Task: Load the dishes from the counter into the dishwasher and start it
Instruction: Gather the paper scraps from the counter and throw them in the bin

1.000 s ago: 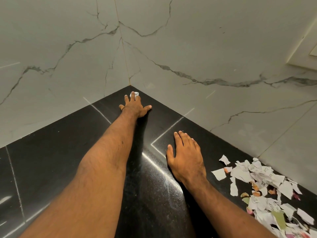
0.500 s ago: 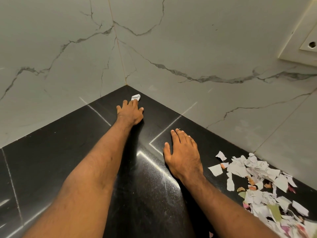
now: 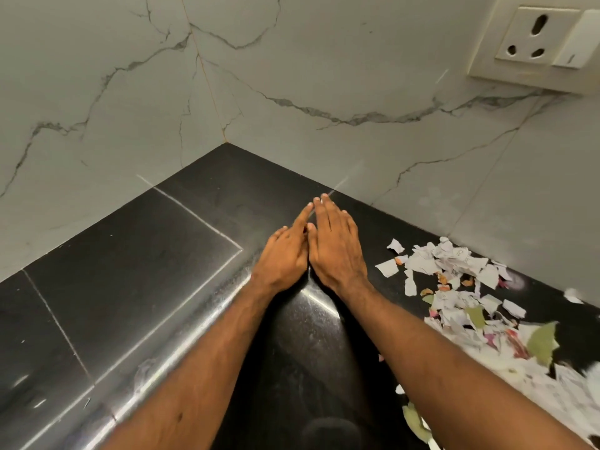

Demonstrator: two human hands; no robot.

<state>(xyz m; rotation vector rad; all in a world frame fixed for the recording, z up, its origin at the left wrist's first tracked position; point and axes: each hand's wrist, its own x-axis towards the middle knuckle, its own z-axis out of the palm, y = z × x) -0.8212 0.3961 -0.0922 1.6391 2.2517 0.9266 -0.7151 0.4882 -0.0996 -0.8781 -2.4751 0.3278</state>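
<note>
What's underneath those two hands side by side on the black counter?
The left hand and right hand rest on the black counter, which shows bare around them. Anything beneath the palms is covered. Paper scraps lie apart, to the right.

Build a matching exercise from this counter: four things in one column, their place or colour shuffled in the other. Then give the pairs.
1. socket
2. paper scraps
3. countertop
4. left hand

A. black and glossy
B. on the wall, upper right
C. right beside the right hand
D. scattered to the right of both hands

Pairs: 1-B, 2-D, 3-A, 4-C
</note>
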